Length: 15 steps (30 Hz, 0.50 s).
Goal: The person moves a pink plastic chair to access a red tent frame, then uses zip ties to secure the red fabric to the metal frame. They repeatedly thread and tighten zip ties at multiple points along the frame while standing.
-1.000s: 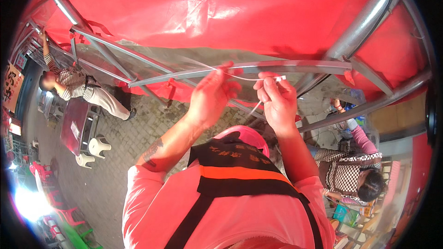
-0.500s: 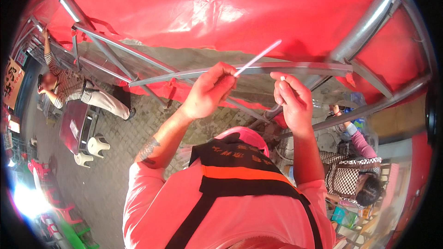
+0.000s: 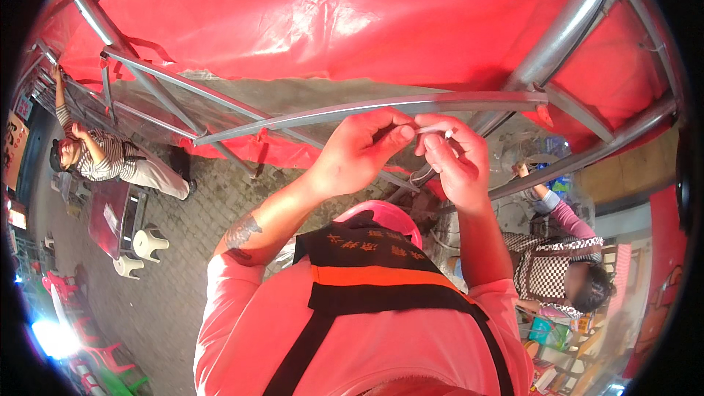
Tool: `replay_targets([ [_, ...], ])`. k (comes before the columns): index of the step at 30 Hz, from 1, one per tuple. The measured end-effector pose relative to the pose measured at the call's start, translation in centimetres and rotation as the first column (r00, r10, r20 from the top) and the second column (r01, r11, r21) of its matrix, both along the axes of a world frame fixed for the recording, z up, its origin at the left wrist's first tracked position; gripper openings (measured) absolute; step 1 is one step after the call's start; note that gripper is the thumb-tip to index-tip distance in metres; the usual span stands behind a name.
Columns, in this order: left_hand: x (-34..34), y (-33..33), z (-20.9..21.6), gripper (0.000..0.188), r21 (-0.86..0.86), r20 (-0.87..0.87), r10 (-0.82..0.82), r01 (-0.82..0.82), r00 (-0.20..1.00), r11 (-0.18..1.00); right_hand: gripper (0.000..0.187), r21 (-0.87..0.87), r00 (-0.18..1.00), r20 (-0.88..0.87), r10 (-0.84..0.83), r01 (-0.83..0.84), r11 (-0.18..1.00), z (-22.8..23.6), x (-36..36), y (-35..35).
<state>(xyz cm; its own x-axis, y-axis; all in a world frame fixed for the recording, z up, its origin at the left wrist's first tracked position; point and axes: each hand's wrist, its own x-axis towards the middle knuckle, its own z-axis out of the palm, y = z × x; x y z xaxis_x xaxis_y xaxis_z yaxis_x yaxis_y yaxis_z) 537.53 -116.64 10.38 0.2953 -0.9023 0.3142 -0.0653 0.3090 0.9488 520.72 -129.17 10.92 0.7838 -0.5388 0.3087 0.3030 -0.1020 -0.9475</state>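
Close together, just below a curved metal bar (image 3: 293, 117), are my left hand (image 3: 356, 150) and my right hand (image 3: 460, 165). The left thumb and fingers pinch a thin white plastic strip (image 3: 431, 128), which looks like a cable tie and reaches across to the right fingers. A small white stub (image 3: 449, 133) pokes out from between my right thumb and bent fingers. Whether stub and strip are one piece cannot be made out. Past the bar, a red plastic sheet (image 3: 242, 22) hangs on the metal frame, with a transparent sheet along its lower edge.
Thick metal poles (image 3: 565, 29) slope at the right. At the left, a striped-shirted person (image 3: 106, 161) reaches up to the frame, near a dark red table (image 3: 110, 213) and white stools (image 3: 150, 244). Another person (image 3: 546, 279) works at the lower right. A pink helmet-like thing (image 3: 385, 216) lies below my hands.
My hands have come together. The strip, which stuck up freely from my left hand, now lies across to the right fingers. The person at left has brought one arm away from their head.
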Motion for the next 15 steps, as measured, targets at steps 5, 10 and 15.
replay_targets([
  [5, 0.1, -0.1, 0.8, 0.015, 0.088, -0.051, 0.028, -0.024, 0.998, 0.996, 0.033, 0.196, 0.953, 0.27, 0.136, -0.193, 0.962, -0.3, -0.1, -0.7],
  [10, -1.1, 0.0, 1.8, 0.016, 0.031, -0.101, -0.008, 0.011, 0.995, 0.999, 0.052, 0.269, 0.941, 0.255, 0.222, -0.29, 0.918, -0.3, -1.6, -0.9],
  [15, -1.9, 0.0, 2.3, 0.016, -0.004, -0.069, -0.02, 0.02, 0.997, 1.0, 0.051, 0.305, 0.864, 0.367, 0.344, -0.462, 0.833, -0.4, -2.1, -1.1],
])
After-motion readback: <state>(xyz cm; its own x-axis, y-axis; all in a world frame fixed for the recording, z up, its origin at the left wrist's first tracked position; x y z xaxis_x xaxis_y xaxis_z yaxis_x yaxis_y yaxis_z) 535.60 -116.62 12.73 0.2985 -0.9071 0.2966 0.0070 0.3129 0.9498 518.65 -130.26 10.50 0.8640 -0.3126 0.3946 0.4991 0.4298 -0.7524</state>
